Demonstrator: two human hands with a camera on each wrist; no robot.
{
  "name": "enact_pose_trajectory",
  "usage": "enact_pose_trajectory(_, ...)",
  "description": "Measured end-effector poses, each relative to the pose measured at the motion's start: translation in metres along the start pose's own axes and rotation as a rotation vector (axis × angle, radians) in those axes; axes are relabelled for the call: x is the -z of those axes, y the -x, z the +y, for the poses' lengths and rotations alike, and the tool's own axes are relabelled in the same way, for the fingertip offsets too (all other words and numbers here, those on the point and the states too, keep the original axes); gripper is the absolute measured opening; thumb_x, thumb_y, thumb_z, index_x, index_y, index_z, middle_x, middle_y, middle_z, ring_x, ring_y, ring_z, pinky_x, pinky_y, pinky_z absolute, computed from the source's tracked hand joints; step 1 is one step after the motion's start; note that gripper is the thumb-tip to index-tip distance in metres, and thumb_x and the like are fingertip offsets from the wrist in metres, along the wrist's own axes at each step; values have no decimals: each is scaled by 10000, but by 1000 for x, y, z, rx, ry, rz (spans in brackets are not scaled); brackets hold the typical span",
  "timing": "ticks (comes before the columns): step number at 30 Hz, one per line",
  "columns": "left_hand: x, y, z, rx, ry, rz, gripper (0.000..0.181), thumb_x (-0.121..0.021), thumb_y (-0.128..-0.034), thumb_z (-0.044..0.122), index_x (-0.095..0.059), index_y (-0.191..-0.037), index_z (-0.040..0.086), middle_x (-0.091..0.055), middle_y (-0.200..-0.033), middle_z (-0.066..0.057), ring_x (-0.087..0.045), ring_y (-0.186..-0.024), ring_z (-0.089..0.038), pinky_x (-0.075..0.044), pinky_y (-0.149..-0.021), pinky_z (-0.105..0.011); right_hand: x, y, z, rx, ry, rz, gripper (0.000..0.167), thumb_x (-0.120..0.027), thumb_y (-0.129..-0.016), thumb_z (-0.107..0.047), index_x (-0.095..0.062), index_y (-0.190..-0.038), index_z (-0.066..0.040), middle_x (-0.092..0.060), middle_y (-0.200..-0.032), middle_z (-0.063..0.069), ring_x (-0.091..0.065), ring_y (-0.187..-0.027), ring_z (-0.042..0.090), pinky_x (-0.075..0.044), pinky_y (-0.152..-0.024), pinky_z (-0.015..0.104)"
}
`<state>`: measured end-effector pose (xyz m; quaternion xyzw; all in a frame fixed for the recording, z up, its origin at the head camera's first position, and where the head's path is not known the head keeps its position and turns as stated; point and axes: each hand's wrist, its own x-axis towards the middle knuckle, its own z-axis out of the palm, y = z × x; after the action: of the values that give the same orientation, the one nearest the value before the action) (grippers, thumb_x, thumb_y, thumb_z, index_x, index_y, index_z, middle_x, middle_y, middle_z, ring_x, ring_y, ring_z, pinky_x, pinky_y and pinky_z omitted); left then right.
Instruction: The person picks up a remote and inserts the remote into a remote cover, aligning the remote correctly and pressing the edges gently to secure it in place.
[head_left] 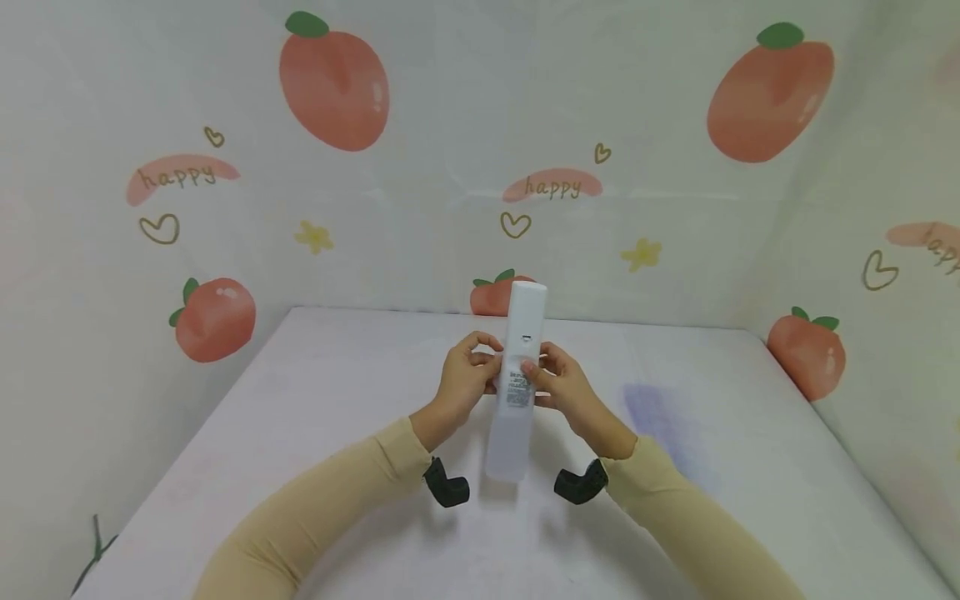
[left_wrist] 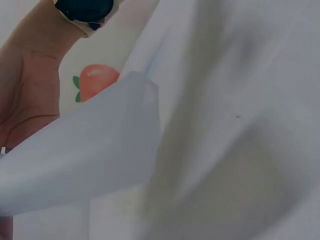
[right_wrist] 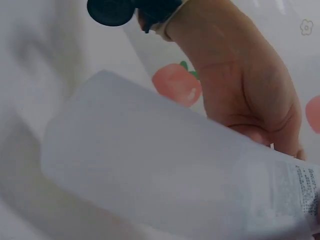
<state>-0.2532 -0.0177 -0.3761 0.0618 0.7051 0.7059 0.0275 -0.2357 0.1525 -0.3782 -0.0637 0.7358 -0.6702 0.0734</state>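
Note:
A long white remote control (head_left: 525, 312) is held up over the table, its back showing a printed label and a small arrow mark. My left hand (head_left: 459, 377) grips its left edge between thumb and fingers. On the other side my right hand (head_left: 573, 392) holds it, thumb on the labelled face and fingers reaching behind. In the left wrist view the lower end of the remote control (left_wrist: 100, 145) hangs free, with the right hand (left_wrist: 32, 85) beyond it. The right wrist view shows the same plain end of the remote control (right_wrist: 150, 155) and the left hand (right_wrist: 245, 90).
A white cloth covers the table (head_left: 337, 358). A fabric backdrop (head_left: 435, 108) with printed fruit, hearts and words rises behind and at both sides. To the right of the hands lies a faint purple stain (head_left: 660, 425) on the cloth. Each wrist carries a black camera (head_left: 446, 485).

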Motion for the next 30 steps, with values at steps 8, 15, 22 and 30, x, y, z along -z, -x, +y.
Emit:
enact_pose_trajectory(8,4,5,-2,-51,-204,-111,370,-732,-872,190,-637,-1175,-2,-625,-1041,-110,-613,-767,-137,-577,-698,-288,1,-3,1,-20,-15,11,374,-568,-987,-241,-468,-1274,-23,-558,-998,24,-644,-824,130,-566,-831,431)
enact_pose_trajectory(15,8,5,5,-120,-188,-65,360,-749,-839,84,-620,-1161,-13,-658,-1094,-175,-634,-762,-141,-577,-717,-296,2,-5,-2,-6,-130,-9,483,-535,-1003,-223,-307,-1399,-66,-581,-1017,-28,-646,-887,124,-547,-861,381)
enact_pose_trajectory(22,11,4,9,-110,-132,-43,338,-705,-870,47,-586,-1180,-17,-690,-1096,-197,-655,-782,-137,-583,-740,-317,-3,-4,-1,-15,-152,118,85,-573,-973,-97,-569,-1015,-23,-600,-898,-34,-639,-822,79,-570,-788,299)
enact_pose_trajectory(30,10,3,6,-85,-249,-149,404,-721,-859,62,-598,-1230,-40,-697,-1081,-203,-681,-862,-215,-586,-697,-313,-3,-3,4,-35,-54,167,139,-525,-989,-64,-546,-1022,69,-584,-800,-43,-581,-747,57,-516,-700,214)
